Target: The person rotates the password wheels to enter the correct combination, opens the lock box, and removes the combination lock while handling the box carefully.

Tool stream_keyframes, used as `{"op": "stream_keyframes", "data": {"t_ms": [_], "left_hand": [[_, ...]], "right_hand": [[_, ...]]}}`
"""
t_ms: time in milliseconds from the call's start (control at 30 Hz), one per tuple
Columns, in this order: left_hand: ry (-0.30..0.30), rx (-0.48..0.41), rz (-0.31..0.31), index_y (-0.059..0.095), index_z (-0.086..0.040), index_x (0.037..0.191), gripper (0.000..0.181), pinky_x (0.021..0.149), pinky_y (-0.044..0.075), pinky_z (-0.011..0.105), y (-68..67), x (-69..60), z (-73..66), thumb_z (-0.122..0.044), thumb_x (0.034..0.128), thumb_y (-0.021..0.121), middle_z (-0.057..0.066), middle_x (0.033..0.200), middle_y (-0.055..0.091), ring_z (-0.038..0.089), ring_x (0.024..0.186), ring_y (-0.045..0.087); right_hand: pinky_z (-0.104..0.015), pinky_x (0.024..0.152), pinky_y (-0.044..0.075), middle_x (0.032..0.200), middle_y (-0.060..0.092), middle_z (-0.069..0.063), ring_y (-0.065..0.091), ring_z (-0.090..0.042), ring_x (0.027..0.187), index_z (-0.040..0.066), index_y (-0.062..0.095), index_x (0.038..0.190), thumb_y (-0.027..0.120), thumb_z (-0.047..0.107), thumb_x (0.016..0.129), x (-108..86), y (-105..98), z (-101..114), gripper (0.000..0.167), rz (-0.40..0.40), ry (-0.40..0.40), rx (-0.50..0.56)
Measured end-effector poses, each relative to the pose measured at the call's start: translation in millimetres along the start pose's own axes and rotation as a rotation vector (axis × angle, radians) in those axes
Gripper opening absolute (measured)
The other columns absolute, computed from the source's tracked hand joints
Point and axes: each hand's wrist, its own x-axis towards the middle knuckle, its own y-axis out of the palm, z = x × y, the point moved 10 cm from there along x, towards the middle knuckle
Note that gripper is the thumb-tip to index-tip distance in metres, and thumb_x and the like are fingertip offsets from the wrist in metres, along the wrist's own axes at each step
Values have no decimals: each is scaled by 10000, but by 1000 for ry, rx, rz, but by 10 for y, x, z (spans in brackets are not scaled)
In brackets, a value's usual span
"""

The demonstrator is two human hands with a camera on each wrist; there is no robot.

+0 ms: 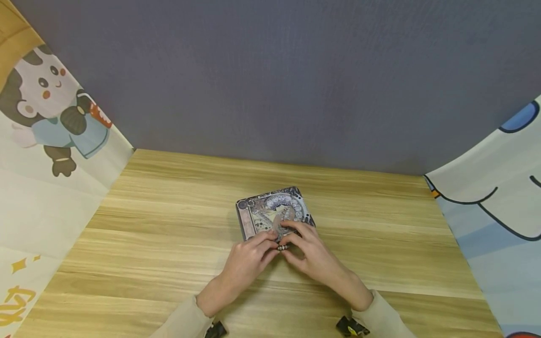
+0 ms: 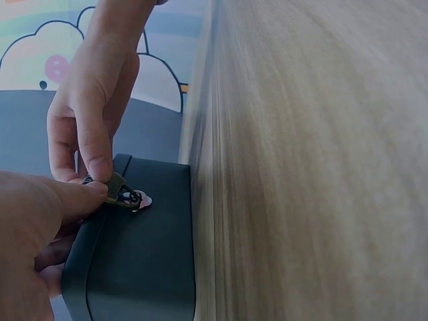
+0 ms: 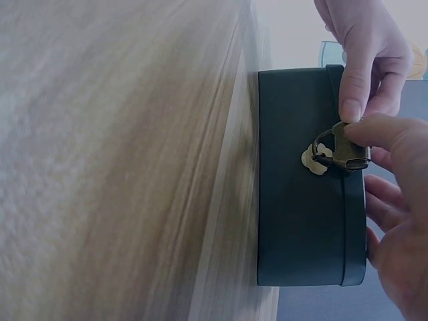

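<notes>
A dark green box [image 3: 301,221] with a patterned lid [image 1: 258,211] lies on the table. On its near side a small bronze padlock [image 3: 351,150] hangs by its shackle at a scalloped metal clasp plate [image 3: 311,160]. My left hand [image 1: 245,263] pinches the padlock from the left, thumb at its edge. From the right, my right hand [image 1: 314,256] pinches it too, its thumb lying across the lock's face, while other fingers rest on the lid. The fingertips behind the lock are partly hidden.
The wood-grain table [image 1: 169,211] spreads around the box. A grey panel [image 1: 270,84] stands behind it, with cartoon-printed sheets at the left [image 1: 50,202] and right [image 1: 498,263]. Dark straps show beneath both sleeves.
</notes>
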Motion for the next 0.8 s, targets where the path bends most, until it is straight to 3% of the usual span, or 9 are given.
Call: {"op": "stream_keyframes", "data": {"t_ms": [800], "left_hand": [[10, 5, -3, 766, -82, 927, 197, 814, 638, 220, 6, -12, 6, -136, 787, 893, 52, 1080, 762, 184, 973, 762]], "right_hand": [[-662, 1114, 455, 1418, 586, -148, 561, -366, 1306, 153, 690, 1040, 850, 134, 798, -10, 2, -1, 290, -9, -28, 4]]}}
